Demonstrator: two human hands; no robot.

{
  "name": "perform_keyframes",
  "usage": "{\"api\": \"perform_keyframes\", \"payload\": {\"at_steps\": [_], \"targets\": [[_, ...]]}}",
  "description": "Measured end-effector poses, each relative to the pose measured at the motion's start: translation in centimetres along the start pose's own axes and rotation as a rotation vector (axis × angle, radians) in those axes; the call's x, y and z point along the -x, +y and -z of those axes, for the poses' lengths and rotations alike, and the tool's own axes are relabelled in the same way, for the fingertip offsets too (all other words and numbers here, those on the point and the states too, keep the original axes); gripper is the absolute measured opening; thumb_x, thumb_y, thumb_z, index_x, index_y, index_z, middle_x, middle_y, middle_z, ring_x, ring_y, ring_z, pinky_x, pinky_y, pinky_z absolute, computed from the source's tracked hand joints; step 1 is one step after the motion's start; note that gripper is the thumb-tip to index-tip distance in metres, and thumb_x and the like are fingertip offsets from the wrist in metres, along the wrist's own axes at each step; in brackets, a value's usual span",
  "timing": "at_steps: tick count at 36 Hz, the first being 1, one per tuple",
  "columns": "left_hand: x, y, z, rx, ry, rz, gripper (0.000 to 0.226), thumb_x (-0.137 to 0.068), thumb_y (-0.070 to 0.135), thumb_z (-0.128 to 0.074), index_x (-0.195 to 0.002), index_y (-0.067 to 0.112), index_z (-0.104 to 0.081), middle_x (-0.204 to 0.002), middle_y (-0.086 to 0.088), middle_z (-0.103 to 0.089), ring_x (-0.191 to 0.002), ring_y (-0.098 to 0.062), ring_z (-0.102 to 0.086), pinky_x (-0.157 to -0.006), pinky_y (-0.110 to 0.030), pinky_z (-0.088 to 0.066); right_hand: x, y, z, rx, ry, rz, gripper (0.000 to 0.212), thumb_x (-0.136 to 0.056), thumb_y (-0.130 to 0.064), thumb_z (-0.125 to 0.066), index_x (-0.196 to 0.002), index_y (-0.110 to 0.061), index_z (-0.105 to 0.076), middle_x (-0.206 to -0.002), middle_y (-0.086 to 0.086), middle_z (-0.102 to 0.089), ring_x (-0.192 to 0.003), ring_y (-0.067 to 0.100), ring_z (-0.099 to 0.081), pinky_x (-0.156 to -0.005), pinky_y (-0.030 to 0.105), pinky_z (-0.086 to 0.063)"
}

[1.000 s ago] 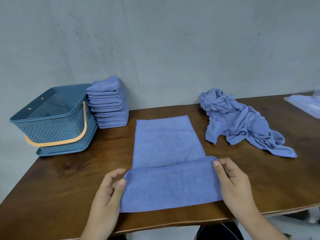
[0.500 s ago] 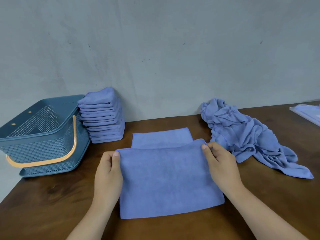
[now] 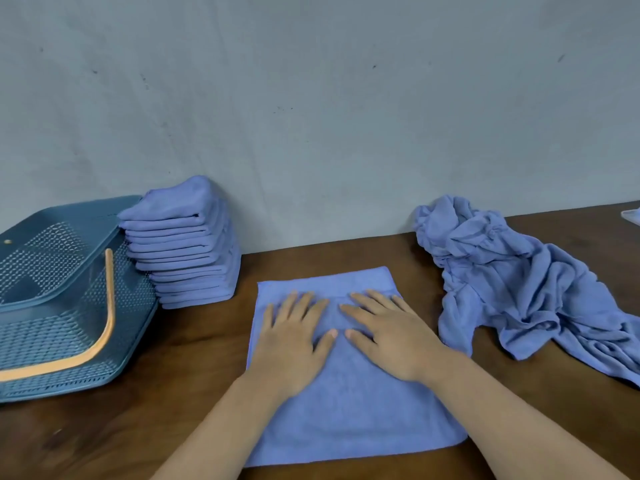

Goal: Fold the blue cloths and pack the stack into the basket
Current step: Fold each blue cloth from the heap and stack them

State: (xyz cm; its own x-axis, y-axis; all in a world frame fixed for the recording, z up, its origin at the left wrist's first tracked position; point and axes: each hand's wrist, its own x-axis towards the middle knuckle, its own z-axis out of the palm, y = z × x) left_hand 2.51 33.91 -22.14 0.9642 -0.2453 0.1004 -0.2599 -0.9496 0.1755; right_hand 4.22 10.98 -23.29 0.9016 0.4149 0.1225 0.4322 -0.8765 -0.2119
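cloth, blue and folded over on itself, lies flat on the dark wooden table at the near middle, its near edge close to the table's front. both forearms come in from the near side and lie over it. the left hand rests palm down on the left half of the cloth with fingers straight and slightly spread, gripping nothing. the right hand lies just beside it on the right half in the same way, flat with fingers out, and the two thumbs nearly meet at the middle. past the fingertips a narrow strip of the lower layer shows beyond the upper layer's far edge.

to the left, near the table's left end, sits the blue lattice basket, nothing visible inside it, with its orange handle hanging down across the near side. just right of the basket and a little farther back stands the stack of folded blue cloths, back against the wall; i can't tell whether it touches the basket. to the right, well apart from the hands, sprawls a crumpled heap of unfolded blue cloths. at the far right edge a pale object is cut off by the frame. behind everything rises the grey wall.
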Motion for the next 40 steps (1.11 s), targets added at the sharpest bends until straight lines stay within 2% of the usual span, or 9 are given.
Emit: {"api": "perform_keyframes", "payload": {"at_steps": [2,4,13,22,24,27,29,33,40], "targets": [[0.1,-0.4,-0.8,0.004,-0.136,0.01,0.073,-0.101,0.075,-0.014,-0.167,0.045,-0.004,-0.175,0.019,0.008,-0.162,-0.012,0.014,-0.13,-0.047,0.008,0.3,0.2,0.2,-0.008,-0.126,-0.012,0.064,-0.106,-0.069,-0.02,-0.166,-0.048,-0.008,-0.174,-0.021,0.007,-0.161,0.009,0.011,-0.131,0.046,0.002],[0.6,-0.7,-0.9,-0.02,-0.164,0.01,0.072,-0.103,0.073,-0.017,-0.166,0.046,0.005,-0.174,0.02,0.017,-0.16,-0.012,0.021,-0.13,-0.048,0.011,0.8,0.2,0.5,0.016,-0.17,-0.011,0.066,-0.105,-0.071,-0.016,-0.165,-0.05,0.002,-0.173,-0.021,0.017,-0.159,0.008,0.02,-0.131,0.045,0.007],[6.2,0.7,0.0,-0.049,-0.173,0.001,0.082,-0.09,0.08,0.002,-0.164,0.048,0.014,-0.17,0.02,0.029,-0.156,-0.011,0.032,-0.128,-0.046,0.017,5.9,-2.5,1.1,0.063,-0.215,0.025,0.073,-0.101,-0.08,-0.012,-0.161,-0.052,0.017,-0.17,-0.018,0.03,-0.155,0.01,0.033,-0.13,0.048,0.011],[11.1,2.4,0.5,-0.028,-0.219,0.018,0.086,-0.085,0.081,0.007,-0.164,0.046,0.017,-0.169,0.02,0.031,-0.156,-0.012,0.034,-0.128,-0.047,0.017,10.5,-5.0,1.8,0.049,-0.243,0.023,0.074,-0.101,-0.08,-0.015,-0.163,-0.05,0.013,-0.171,-0.018,0.026,-0.157,0.01,0.028,-0.131,0.047,0.007],[10.7,2.5,1.2,-0.031,-0.235,0.015,0.081,-0.094,0.08,-0.002,-0.167,0.044,0.008,-0.174,0.016,0.021,-0.16,-0.014,0.024,-0.13,-0.046,0.01,10.0,-5.4,2.5,0.054,-0.205,0.02,0.074,-0.099,-0.08,-0.019,-0.165,-0.05,-0.005,-0.175,-0.016,0.005,-0.162,0.013,0.007,-0.131,0.043,-0.001],[8.6,1.8,2.2,0.001,-0.149,-0.017,0.073,-0.101,0.076,-0.022,-0.166,0.042,-0.019,-0.175,0.015,-0.011,-0.162,-0.01,-0.002,-0.131,-0.042,-0.005,7.5,-5.4,3.5,0.085,-0.079,0.034,0.07,-0.097,-0.078,-0.019,-0.158,-0.045,-0.033,-0.165,-0.016,-0.031,-0.152,0.009,-0.028,-0.123,0.032,-0.019],[7.2,0.7,2.5,-0.017,-0.112,-0.047,0.069,-0.103,0.074,-0.023,-0.165,0.044,-0.022,-0.174,0.018,-0.014,-0.161,-0.008,-0.002,-0.13,-0.04,-0.003,5.6,-4.7,3.1,0.057,-0.081,0.052,0.067,-0.1,-0.076,-0.021,-0.16,-0.047,-0.03,-0.169,-0.016,-0.027,-0.157,0.01,-0.022,-0.126,0.037,-0.018],[6.1,-2.7,2.1,0.037,-0.22,0.022,0.066,-0.104,0.073,-0.021,-0.165,0.051,-0.008,-0.173,0.026,0.006,-0.16,-0.002,0.013,-0.131,-0.046,0.006,3.5,-2.2,2.0,-0.021,-0.242,0.047,0.067,-0.103,-0.076,-0.023,-0.164,-0.053,-0.009,-0.174,-0.021,0.007,-0.161,0.005,0.011,-0.131,0.045,0.0],[5.9,-7.8,2.3,0.106,-0.227,0.097,0.061,-0.104,0.072,-0.015,-0.162,0.058,-0.003,-0.168,0.035,0.012,-0.153,0.01,0.021,-0.13,-0.041,0.012,3.8,0.4,2.1,-0.083,-0.207,-0.048,0.06,-0.105,-0.071,-0.024,-0.162,-0.058,-0.012,-0.172,-0.026,0.007,-0.157,-0.005,0.014,-0.129,0.03,0.008]]}}
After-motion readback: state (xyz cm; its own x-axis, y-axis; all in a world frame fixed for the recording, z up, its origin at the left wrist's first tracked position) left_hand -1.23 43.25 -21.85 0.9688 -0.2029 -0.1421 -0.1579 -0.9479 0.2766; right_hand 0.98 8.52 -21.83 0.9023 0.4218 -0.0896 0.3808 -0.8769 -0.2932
